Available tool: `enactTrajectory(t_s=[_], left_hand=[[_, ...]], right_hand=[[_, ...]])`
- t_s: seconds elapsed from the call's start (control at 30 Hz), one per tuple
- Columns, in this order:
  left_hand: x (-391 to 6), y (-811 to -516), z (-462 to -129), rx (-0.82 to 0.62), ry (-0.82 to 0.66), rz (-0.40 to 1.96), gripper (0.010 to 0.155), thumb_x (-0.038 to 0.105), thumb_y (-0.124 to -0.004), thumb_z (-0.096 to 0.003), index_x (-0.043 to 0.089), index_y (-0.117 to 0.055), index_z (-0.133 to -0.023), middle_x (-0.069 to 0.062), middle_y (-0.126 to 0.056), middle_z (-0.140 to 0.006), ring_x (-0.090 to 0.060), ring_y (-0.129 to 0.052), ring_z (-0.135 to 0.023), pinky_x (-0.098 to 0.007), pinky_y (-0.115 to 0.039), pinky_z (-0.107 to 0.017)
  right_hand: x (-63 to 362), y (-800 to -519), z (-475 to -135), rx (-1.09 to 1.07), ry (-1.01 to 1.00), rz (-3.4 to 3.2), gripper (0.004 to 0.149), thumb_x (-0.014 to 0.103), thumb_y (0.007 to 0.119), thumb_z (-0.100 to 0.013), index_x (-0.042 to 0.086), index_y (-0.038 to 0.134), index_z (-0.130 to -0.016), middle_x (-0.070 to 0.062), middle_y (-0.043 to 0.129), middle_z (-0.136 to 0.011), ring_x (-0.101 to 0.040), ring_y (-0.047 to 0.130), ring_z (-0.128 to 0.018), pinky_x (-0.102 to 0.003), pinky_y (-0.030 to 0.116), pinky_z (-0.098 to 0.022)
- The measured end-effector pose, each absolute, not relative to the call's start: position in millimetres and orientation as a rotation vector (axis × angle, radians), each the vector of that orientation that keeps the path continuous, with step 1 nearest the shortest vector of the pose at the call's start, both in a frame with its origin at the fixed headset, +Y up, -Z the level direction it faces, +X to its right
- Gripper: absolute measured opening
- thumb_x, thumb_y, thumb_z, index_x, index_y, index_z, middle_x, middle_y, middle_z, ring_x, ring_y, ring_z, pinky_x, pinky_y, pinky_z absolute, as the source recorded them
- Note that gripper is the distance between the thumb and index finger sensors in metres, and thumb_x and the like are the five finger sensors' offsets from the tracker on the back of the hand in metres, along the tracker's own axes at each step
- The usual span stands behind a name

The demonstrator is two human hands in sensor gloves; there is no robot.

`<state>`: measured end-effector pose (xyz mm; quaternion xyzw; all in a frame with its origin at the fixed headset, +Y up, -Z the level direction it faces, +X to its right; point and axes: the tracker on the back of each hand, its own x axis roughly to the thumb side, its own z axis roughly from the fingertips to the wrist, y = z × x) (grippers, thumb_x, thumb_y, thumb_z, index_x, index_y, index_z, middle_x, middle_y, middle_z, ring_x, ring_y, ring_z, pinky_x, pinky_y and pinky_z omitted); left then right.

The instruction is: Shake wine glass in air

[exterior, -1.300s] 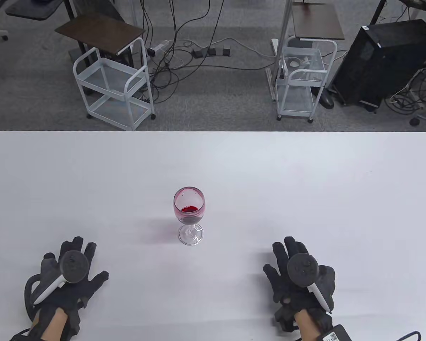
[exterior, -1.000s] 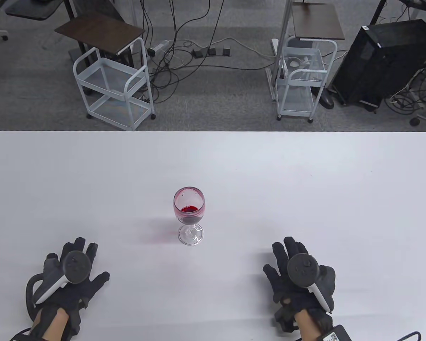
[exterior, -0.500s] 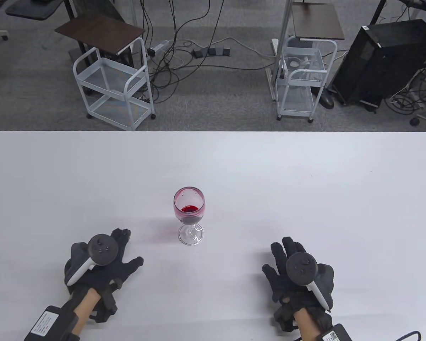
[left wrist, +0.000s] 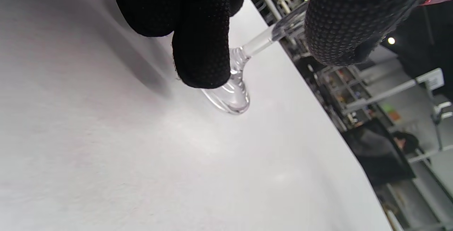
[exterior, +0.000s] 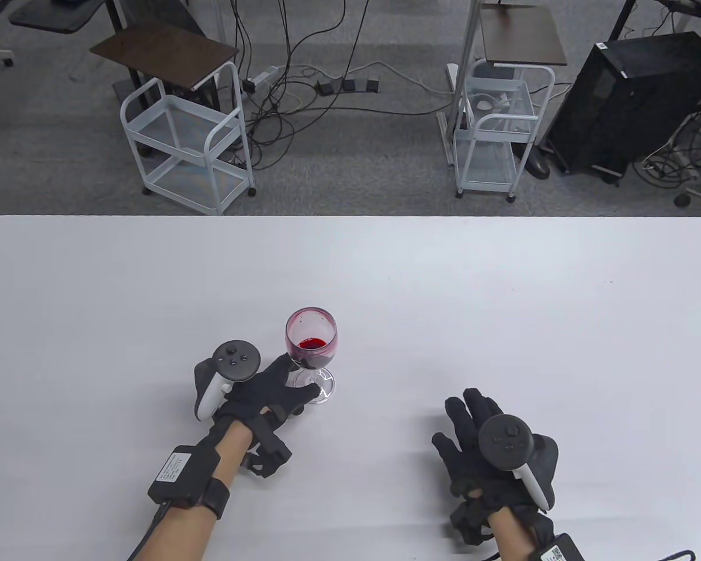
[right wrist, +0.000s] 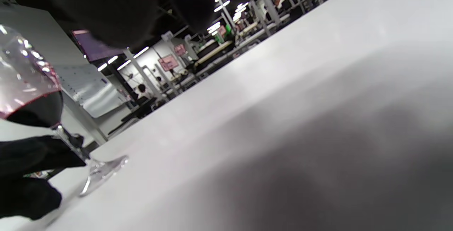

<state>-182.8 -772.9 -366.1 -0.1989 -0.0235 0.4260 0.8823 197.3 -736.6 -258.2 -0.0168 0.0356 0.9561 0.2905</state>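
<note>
A wine glass (exterior: 311, 345) with a little red wine stands upright on the white table (exterior: 502, 292), near its middle front. My left hand (exterior: 298, 380) has reached the stem from the left. In the left wrist view the stem (left wrist: 262, 40) runs between a finger (left wrist: 201, 47) and the thumb (left wrist: 339, 22), with a gap showing on each side; the foot rests on the table. My right hand (exterior: 458, 418) lies flat and empty on the table at the front right. The right wrist view shows the glass (right wrist: 32, 96) with left fingers around its stem.
Beyond the table's far edge stand two white wire carts (exterior: 187, 146) (exterior: 493, 128), a black computer case (exterior: 631, 99) and loose floor cables. Nothing else is on the table.
My left hand has moved from the front left up and right to the glass, and its fingers now straddle the stem. The glass has not moved. The right hand has stayed almost still.
</note>
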Motion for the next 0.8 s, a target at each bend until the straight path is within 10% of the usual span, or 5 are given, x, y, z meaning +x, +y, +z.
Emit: enactTrajectory(t_s=[0.4, 0.47, 0.8], left_hand=[[-169.1, -778.1, -387.1, -0.401, -0.061, 1.067, 0.047, 0.044, -0.094, -0.0477, 0.033, -0.086, -0.093, 0.001, -0.094, -0.096, -0.014, -0.118, -0.056, -0.039, -0.089, -0.056], [-170.9, -777.6, -385.6, -0.376, -0.061, 1.051, 0.045, 0.044, -0.093, -0.0483, 0.034, -0.087, -0.092, -0.007, -0.079, -0.114, -0.014, -0.118, -0.059, -0.039, -0.089, -0.057], [-172.2, -765.0, -365.3, -0.317, -0.116, 1.091, 0.043, 0.041, -0.094, -0.0472, 0.028, -0.091, -0.088, -0.005, -0.099, -0.090, -0.018, -0.120, -0.057, -0.042, -0.091, -0.054]], right_hand=[[197.7, -736.8, -259.3, -0.024, 0.100, 2.518, 0.067, 0.051, 0.075, -0.042, 0.026, 0.056, -0.102, -0.002, 0.035, -0.117, -0.036, 0.032, -0.107, -0.063, 0.032, -0.075], [197.5, -738.0, -260.3, -0.021, 0.116, 2.511, 0.067, 0.051, 0.075, -0.043, 0.026, 0.056, -0.102, -0.002, 0.036, -0.117, -0.036, 0.032, -0.107, -0.063, 0.032, -0.075], [197.5, -738.8, -260.3, -0.015, 0.120, 2.506, 0.067, 0.052, 0.075, -0.043, 0.026, 0.056, -0.102, -0.003, 0.036, -0.117, -0.037, 0.033, -0.107, -0.063, 0.032, -0.074]])
